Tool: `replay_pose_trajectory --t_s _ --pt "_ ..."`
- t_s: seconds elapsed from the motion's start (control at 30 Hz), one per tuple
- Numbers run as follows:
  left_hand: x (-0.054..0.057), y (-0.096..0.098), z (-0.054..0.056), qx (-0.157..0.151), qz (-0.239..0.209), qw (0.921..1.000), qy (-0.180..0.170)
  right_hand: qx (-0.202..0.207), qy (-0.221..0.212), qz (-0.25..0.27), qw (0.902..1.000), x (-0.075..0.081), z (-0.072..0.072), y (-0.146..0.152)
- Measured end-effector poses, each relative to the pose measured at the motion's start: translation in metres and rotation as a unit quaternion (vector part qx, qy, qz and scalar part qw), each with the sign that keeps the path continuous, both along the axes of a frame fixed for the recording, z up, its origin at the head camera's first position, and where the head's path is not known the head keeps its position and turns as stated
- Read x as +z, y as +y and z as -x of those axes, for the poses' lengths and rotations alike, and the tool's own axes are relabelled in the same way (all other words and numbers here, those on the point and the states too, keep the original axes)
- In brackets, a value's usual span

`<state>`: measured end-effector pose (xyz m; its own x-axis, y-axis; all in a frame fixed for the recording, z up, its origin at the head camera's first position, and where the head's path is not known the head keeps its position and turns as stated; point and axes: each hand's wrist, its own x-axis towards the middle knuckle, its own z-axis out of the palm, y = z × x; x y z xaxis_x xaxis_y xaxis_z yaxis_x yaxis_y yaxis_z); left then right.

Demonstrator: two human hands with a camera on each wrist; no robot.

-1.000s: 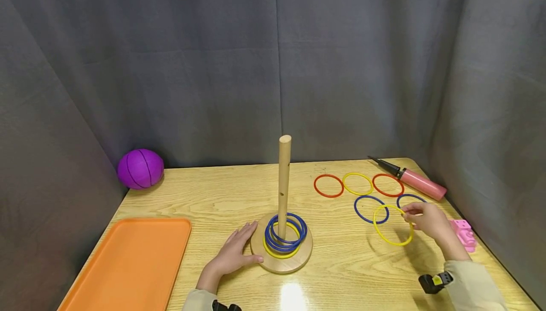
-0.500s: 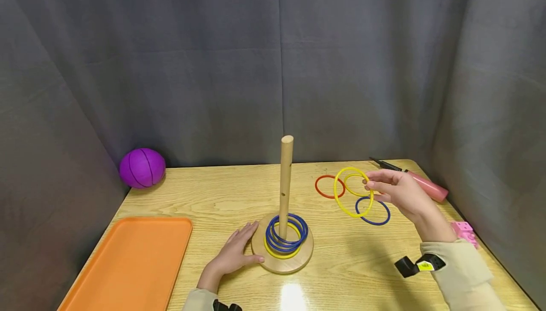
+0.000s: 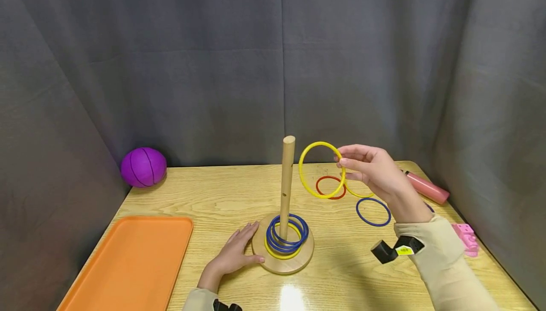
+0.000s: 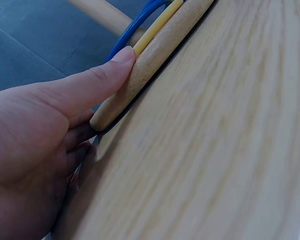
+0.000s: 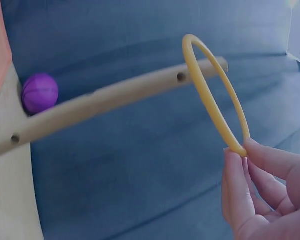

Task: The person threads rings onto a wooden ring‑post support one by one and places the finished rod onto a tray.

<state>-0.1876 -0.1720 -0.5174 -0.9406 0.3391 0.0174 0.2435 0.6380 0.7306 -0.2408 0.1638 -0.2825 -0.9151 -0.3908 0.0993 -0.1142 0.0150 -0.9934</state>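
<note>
A wooden ring-toss stand has an upright peg (image 3: pixel 287 178) on a round base (image 3: pixel 298 262). Around the peg's foot lie several blue rings (image 3: pixel 269 237) on top of a yellow one. My left hand (image 3: pixel 232 256) rests at the base's left edge, fingers stretched along it; in the left wrist view its thumb (image 4: pixel 122 56) touches the base's top rim. My right hand (image 3: pixel 375 169) pinches a yellow ring (image 3: pixel 321 143) between thumb and fingertips, right of the peg's upper part. In the right wrist view this ring (image 5: pixel 210 105) appears overlapping the peg's tip; the two look apart from the head.
Right of the stand lie a red ring (image 3: pixel 337 198), a yellow ring partly hidden by my hand, and a blue ring (image 3: pixel 373 225). Farther right are a pink hand pump (image 3: pixel 428 188) and a pink toy (image 3: pixel 467 240). An orange tray (image 3: pixel 132 259) and purple ball (image 3: pixel 143 167) sit left.
My right hand has lifted the yellow ring from above the right-hand rings and carried it left and up to beside the peg. My left hand has stayed at the base.
</note>
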Motion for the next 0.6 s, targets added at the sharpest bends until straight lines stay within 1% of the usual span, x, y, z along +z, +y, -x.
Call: replay_pose_trajectory --t_s 0.2,0.33,0.47,0.6 --pt "0.000 0.001 0.001 -0.001 0.002 1.0000 -0.001 0.007 -0.010 0.042 0.9991 0.016 0.000 -0.018" --pt "0.001 0.001 0.001 0.000 0.003 1.0000 0.001 0.002 -0.021 0.076 0.9969 0.022 -0.001 -0.028" --pt "0.001 0.001 0.002 -0.001 0.001 1.0000 0.003 -0.007 -0.033 0.097 0.9948 0.020 -0.001 -0.036" --pt "0.001 0.002 0.003 -0.003 0.000 1.0000 -0.001 -0.012 -0.049 0.099 0.9938 0.011 0.000 -0.041"
